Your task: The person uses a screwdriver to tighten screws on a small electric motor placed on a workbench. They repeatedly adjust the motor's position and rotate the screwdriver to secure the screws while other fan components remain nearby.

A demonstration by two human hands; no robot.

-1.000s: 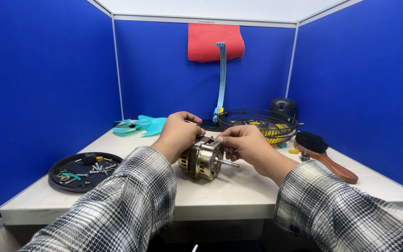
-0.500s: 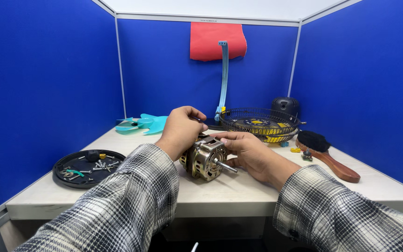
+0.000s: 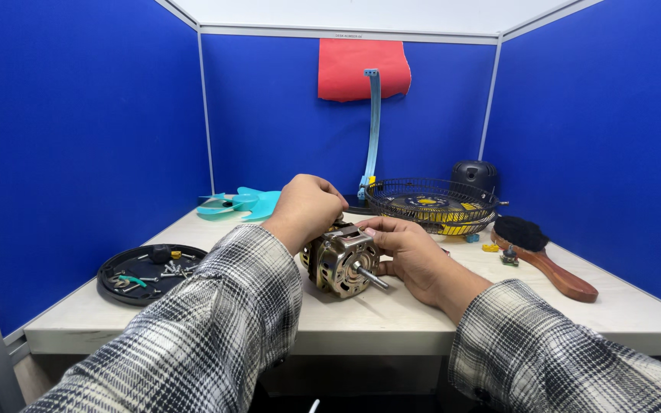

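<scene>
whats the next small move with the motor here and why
Probably keep the left hand clamped over the motor and work the right hand's fingertips at its top edge. The motor sits on the table with its shaft pointing at the camera, and the right thumb and forefinger already pinch something small there, too small to tell.

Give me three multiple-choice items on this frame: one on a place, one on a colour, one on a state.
1. Where is the black tray of screws?
A. left of the motor
B. inside the wire guard
C. on the wall

2. What colour is the cloth on the back wall?
A. green
B. red
C. white

3. How is the motor held?
A. lifted overhead
B. untouched
C. on the table, between both hands

Answers: 1 A, it lies at the table's left edge; 2 B, plainly red; 3 C, left hand and right hand grip it on the table.
</scene>
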